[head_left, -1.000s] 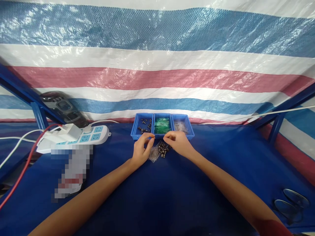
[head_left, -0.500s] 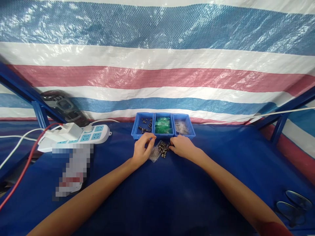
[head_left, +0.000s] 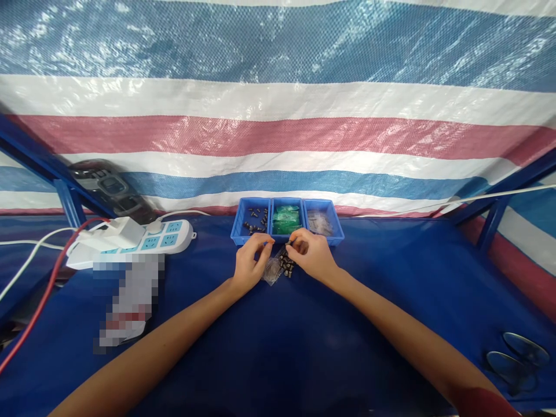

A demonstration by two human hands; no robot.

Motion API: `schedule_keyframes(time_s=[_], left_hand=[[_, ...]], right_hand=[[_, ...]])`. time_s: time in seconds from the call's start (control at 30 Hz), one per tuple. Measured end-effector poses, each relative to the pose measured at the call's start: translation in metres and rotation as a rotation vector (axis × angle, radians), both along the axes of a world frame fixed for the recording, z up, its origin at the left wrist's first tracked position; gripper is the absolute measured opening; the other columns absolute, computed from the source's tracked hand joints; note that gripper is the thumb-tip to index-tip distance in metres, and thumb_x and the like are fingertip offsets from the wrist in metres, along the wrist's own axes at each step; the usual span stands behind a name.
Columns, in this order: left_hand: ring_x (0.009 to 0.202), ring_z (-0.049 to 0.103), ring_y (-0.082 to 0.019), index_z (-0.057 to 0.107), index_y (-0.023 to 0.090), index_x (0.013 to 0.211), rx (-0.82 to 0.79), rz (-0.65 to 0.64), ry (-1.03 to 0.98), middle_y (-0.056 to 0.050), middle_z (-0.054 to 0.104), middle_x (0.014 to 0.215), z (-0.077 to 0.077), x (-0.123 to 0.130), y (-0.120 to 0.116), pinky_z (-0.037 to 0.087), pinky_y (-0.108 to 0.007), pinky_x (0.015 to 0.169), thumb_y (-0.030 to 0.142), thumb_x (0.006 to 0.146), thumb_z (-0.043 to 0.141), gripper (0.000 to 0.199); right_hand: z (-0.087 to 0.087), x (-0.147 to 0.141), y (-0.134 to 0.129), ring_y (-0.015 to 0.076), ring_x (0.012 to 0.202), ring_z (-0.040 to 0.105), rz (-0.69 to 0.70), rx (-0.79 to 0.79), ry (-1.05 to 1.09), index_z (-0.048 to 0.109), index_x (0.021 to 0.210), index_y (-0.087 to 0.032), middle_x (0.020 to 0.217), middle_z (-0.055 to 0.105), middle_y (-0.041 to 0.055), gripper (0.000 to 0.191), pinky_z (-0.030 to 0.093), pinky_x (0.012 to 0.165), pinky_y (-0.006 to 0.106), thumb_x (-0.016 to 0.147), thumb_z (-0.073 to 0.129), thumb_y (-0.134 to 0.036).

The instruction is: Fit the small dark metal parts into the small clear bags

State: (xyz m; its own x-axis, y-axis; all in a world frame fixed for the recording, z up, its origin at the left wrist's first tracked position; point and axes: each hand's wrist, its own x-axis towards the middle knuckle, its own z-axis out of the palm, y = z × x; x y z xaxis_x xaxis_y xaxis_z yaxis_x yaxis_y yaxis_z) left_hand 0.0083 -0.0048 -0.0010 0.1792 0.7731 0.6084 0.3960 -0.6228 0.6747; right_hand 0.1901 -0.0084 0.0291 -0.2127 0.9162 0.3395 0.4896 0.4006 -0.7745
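My left hand (head_left: 252, 262) is pinched closed in front of the left blue bin (head_left: 238, 230); what its fingertips hold is too small to make out. Just to the right, my right hand (head_left: 313, 253) is also closed, thumb against index finger, around something dark and tiny that I cannot name. Between and below the hands lies a pile of small dark metal screws (head_left: 286, 265), beside a clear plastic bag (head_left: 271, 271). Dark screws lie in the left bin, green packets (head_left: 286, 220) in the middle one, and clear packets (head_left: 320, 222) in the right one.
A white power strip (head_left: 176, 237) with plugs and cables stands at the left. Near it are a blurred-out flat object (head_left: 134, 295) and a dark device (head_left: 113, 186). Glasses (head_left: 516, 362) rest at the lower right. A striped sheet (head_left: 278, 136) hangs behind the blue table (head_left: 278, 347).
My right hand has lifted from the right edge of the screw pile and moved left, closer to my left hand. The left hand has barely moved.
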Motion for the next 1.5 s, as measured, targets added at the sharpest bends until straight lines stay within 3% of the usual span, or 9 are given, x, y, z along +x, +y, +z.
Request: schedule_keyframes(time_s=[0.1,0.27,0.57,1.03,1.5], left_hand=[[0.081,0.059,-0.014,0.058,0.018,0.096,0.007,0.002,-0.004,-0.006,0.060,0.091,-0.001,0.000,0.000,0.051,-0.025,0.066,0.022,0.090,0.047,0.013],[0.081,0.059,-0.014,0.058,0.018,0.096,0.011,-0.007,0.000,-0.006,0.059,0.092,-0.001,-0.001,0.001,0.051,-0.024,0.066,0.020,0.090,0.047,0.013],[0.080,0.058,-0.013,0.058,0.018,0.096,0.018,-0.010,0.020,-0.005,0.059,0.092,-0.001,0.002,0.001,0.050,-0.023,0.065,0.018,0.089,0.048,0.012],[0.077,0.058,-0.012,0.058,0.018,0.095,0.032,-0.016,0.045,-0.005,0.059,0.092,0.002,0.003,0.001,0.049,-0.023,0.065,0.019,0.089,0.048,0.012],[0.075,0.058,-0.012,0.058,0.017,0.094,0.049,-0.025,0.066,-0.005,0.060,0.091,0.001,0.001,0.002,0.048,-0.022,0.063,0.016,0.089,0.049,0.011]], right_hand=[[-0.017,-0.006,-0.007,0.0107,0.049,0.054,-0.002,0.066,0.205,0.054,0.089,-0.019,0.060,0.057,-0.0038,0.013,0.047,0.052,0.022,0.078,0.056,-0.025],[-0.033,-0.011,-0.013,0.0104,0.049,0.057,-0.022,0.099,0.251,0.054,0.090,-0.020,0.066,0.060,-0.0022,0.013,0.050,0.053,0.023,0.079,0.055,-0.027],[-0.034,-0.007,-0.015,0.0117,0.058,0.065,0.010,0.170,0.199,0.059,0.095,-0.020,0.083,0.069,0.0017,0.014,0.054,0.063,0.024,0.082,0.054,-0.024],[-0.032,-0.006,-0.011,0.0097,0.052,0.057,0.005,0.283,0.187,0.057,0.087,-0.019,0.070,0.061,-0.0009,0.007,0.051,0.058,0.023,0.081,0.056,-0.022],[-0.037,-0.007,-0.009,0.0109,0.060,0.060,0.025,0.311,0.175,0.060,0.096,-0.019,0.082,0.065,0.0030,0.016,0.052,0.061,0.024,0.085,0.050,-0.019]])
